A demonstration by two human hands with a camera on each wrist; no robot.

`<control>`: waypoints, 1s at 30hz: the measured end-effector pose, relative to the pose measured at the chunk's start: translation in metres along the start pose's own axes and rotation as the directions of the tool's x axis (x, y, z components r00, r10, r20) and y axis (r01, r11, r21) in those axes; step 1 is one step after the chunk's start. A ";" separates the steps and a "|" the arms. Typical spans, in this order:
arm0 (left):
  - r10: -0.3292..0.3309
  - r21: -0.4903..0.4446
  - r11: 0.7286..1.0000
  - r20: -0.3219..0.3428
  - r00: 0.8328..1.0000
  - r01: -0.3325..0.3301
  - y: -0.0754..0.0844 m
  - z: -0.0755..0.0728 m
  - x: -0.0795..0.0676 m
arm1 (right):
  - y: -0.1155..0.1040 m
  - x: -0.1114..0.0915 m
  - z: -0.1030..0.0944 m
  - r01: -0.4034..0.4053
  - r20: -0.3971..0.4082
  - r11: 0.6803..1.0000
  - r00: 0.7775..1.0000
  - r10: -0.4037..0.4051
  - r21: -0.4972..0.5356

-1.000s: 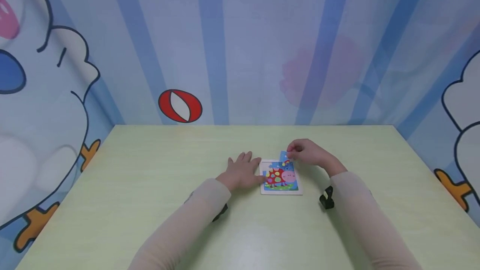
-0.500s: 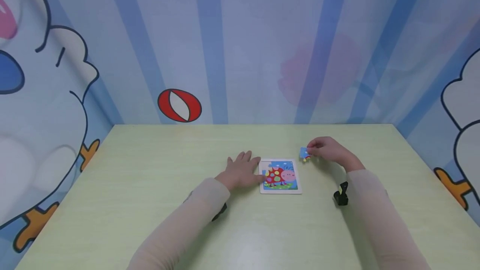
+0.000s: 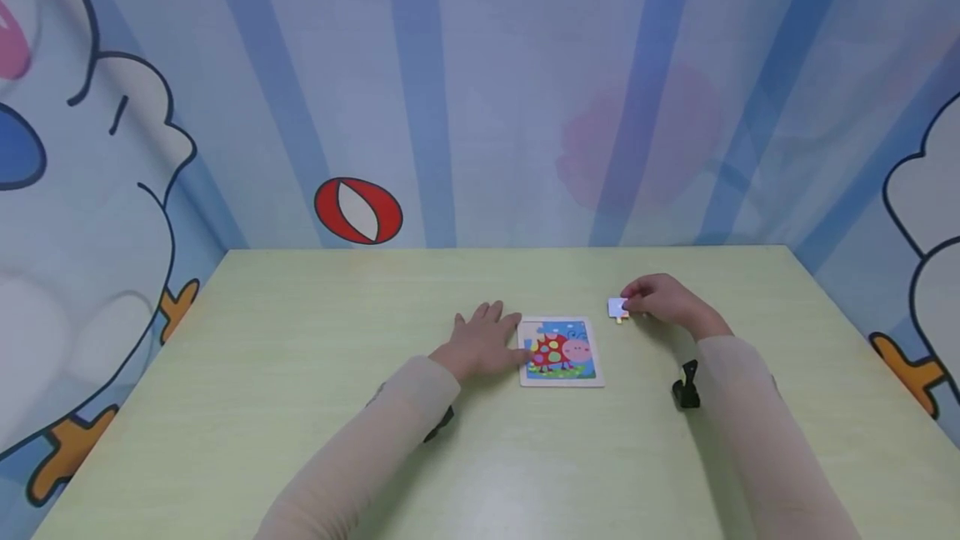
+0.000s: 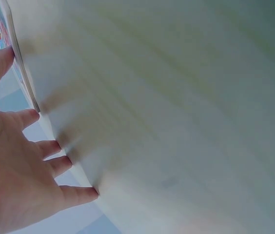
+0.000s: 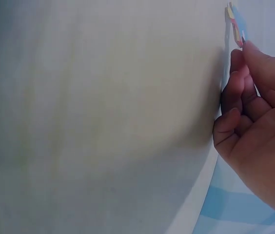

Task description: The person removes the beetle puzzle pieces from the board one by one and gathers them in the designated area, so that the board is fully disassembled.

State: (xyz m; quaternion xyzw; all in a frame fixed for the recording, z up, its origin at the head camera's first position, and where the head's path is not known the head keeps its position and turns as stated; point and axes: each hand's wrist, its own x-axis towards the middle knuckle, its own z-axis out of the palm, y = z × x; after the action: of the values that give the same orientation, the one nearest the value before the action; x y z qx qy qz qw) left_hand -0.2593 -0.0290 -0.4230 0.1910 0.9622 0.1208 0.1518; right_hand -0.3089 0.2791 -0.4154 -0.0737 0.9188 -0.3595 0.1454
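Note:
A small square jigsaw puzzle [image 3: 570,369] with a white border lies on the table, showing a red spotted ladybug with a pink face against blue sky. My left hand [image 3: 480,346] is spread flat on its left side, with the thumb over the picture's left edge and the index fingertip at the upper left corner. To the puzzle's upper right, my right hand [image 3: 663,302] pinches a puzzle piece [image 3: 617,309] between thumb and index finger, the other fingers curled. In the right wrist view the piece [image 5: 237,24] appears nearly edge-on close over the table, blue with red and yellow along one edge.
The pale green table [image 3: 300,407] ends at its back edge against a blue striped cloth [image 3: 495,107] with cartoon prints. A black camera mount [image 3: 686,390] sits at the right wrist, and another [image 3: 441,425] below the left sleeve.
My right hand has carried the piece from the puzzle's top edge out to the right, and the piece has turned and now looks paler. My left hand has stayed in place.

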 end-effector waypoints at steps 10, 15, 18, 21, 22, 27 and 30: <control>-0.001 -0.003 1.000 -0.001 1.000 0.001 0.000 -0.001 0.000 | 0.001 0.003 0.000 0.011 -0.011 0.998 1.000 -0.012 -0.066; 0.000 -0.005 1.000 0.000 1.000 0.000 0.000 -0.001 -0.001 | 0.001 0.004 0.002 0.012 -0.019 0.995 1.000 -0.014 -0.094; 0.002 -0.001 1.000 -0.001 1.000 -0.002 0.000 0.000 -0.001 | 0.002 0.004 0.002 0.020 -0.021 0.995 1.000 -0.022 -0.098; 0.006 -0.005 1.000 -0.001 1.000 -0.006 -0.001 0.000 0.000 | 0.005 0.003 0.001 0.053 -0.027 0.994 0.998 -0.056 -0.095; 0.006 -0.006 1.000 0.000 1.000 -0.006 -0.001 0.000 0.000 | 0.006 0.004 0.000 0.060 -0.026 0.994 0.998 -0.063 -0.093; 0.004 -0.008 1.000 0.006 1.000 -0.004 -0.001 -0.001 0.000 | 0.007 0.005 0.000 0.062 -0.025 0.993 0.998 -0.065 -0.101; 0.002 -0.006 1.000 0.005 1.000 -0.002 -0.001 -0.001 0.001 | 0.000 0.004 0.001 0.048 -0.017 0.995 0.999 -0.049 -0.092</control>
State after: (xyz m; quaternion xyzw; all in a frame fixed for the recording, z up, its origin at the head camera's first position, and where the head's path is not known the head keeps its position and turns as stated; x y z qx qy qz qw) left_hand -0.2604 -0.0297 -0.4229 0.1920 0.9612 0.1234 0.1549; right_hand -0.3121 0.2774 -0.4173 -0.0991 0.9336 -0.3211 0.1243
